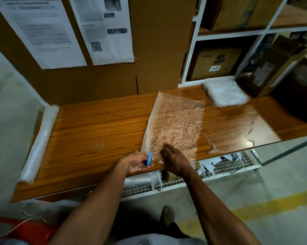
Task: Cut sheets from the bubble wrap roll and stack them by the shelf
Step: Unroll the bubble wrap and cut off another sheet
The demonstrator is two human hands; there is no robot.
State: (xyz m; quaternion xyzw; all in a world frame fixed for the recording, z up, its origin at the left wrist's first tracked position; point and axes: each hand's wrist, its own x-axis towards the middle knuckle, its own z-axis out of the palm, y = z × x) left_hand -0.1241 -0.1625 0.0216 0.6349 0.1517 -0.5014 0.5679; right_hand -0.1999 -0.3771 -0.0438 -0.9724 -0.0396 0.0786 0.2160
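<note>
A cut bubble wrap sheet [175, 124] lies flat on the wooden table [99, 131], running from the back wall to the front edge. My left hand [137, 162] grips blue-handled scissors [150, 155] at the sheet's near left corner, blades pointing away from me. My right hand [175, 160] hovers over the sheet's near edge, blurred, fingers loosely bent and holding nothing. The bubble wrap roll [40, 144] lies along the table's left edge. A stack of cut sheets [223, 91] sits at the back right, beside the white shelf [227, 35].
Cardboard panels with taped paper notices [103, 30] stand behind the table. Brown boxes [214, 63] fill the shelf, and a tilted box [272, 68] stands at the right. A wire basket [219, 167] hangs below the table front. The table's veneer is torn at the right [251, 131].
</note>
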